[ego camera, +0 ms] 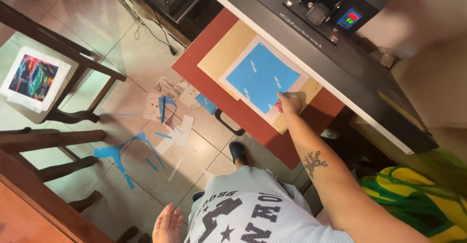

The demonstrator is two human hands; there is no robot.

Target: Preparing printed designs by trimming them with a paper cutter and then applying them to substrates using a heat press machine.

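Observation:
My right hand (290,102) reaches forward and grips the near corner of a blue sheet (260,76). The blue sheet lies on a white sheet (232,75), which sits on a tan sheet (219,53) on the red lower plate (192,60) of a heat press. My left hand (167,223) hangs low beside my hip with its fingers apart and holds nothing. My pale printed shirt (253,209) fills the bottom middle of the view.
The black upper body of the press (311,53) with a small lit display (348,18) overhangs the plate. A black handle (228,124) juts from the plate's edge. Blue and white paper scraps (160,114) litter the tiled floor. Wooden chair legs (58,141), a colour print (34,78) and a yellow-green cloth (418,199) are around.

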